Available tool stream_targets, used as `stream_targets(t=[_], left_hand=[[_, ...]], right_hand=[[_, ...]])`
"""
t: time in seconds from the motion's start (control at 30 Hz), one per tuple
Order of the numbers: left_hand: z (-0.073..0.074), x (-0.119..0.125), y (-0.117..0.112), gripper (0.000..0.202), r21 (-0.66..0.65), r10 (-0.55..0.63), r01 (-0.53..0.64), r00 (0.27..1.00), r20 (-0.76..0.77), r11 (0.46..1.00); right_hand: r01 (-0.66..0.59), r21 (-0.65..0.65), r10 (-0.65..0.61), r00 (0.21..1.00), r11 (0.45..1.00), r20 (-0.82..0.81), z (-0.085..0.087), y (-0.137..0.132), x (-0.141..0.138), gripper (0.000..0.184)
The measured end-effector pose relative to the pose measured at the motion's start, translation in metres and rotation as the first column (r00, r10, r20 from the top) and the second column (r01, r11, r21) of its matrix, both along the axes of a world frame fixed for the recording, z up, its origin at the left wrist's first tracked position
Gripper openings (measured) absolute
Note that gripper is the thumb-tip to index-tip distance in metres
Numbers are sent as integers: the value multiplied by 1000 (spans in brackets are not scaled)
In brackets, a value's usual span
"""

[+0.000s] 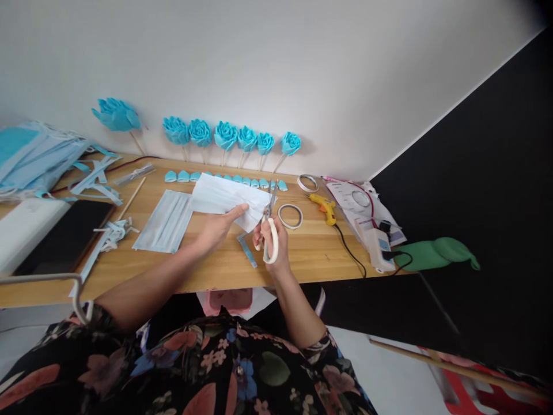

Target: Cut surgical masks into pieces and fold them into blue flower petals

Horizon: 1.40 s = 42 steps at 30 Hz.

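Observation:
A pale face mask sheet (216,196), its edge strips trimmed away, is pinched in my left hand (220,229) with the thumb on top. White-handled scissors (271,245) sit in my right hand (279,239), fingers through the loops. Their blades point away from me at the sheet's right end; whether they touch the fabric I cannot tell. Below the sheet lies a narrow blue cut strip (247,251). Another pleated mask sheet (166,222) rests flat on the table to the left. Beyond the held sheet runs a row of small blue petal pieces (184,176), partly covered by it.
Several blue fabric flowers (226,135) on sticks lean against the wall. Tape rolls (290,217), a yellow glue gun (323,207) and a power strip (380,249) lie rightward. At left are stacked masks (38,155), a dark phone-like slab (64,236) and cut strips (97,176).

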<state>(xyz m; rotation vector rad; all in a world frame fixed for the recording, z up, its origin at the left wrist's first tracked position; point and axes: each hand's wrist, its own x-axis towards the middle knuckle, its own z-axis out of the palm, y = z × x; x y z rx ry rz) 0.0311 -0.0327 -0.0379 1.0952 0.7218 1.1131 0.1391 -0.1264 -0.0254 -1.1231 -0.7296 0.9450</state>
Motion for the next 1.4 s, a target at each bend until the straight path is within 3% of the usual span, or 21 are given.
stream_targets(t=[0.13,0.43,0.7,0.87,1.07,1.4], left_hand=[[2,1,-2,46,-38,-8,9,1000,26,999],[28,0,0,48,-63,-26,40,978,205,997],[29,-9,17,42,-136,58,-29,974,221,990],[32,-11,18,40,-123,16,6,985,173,992],[30,-15,23,42,-69,-63,73,989,131,995],[36,-20,25,42,-101,-86,100,987,135,990]], right_hand=[[8,-4,-8,1000,1000,-16,4,-1,-1,44],[-47,-94,47,999,994,-5,7,-1,-9,42],[-302,-171,312,949,938,34,7,-9,12,52],[-440,-174,450,893,881,18,3,-11,20,54],[-442,-184,452,892,878,10,4,-13,21,55],[-407,-196,424,904,892,50,4,-11,21,56]])
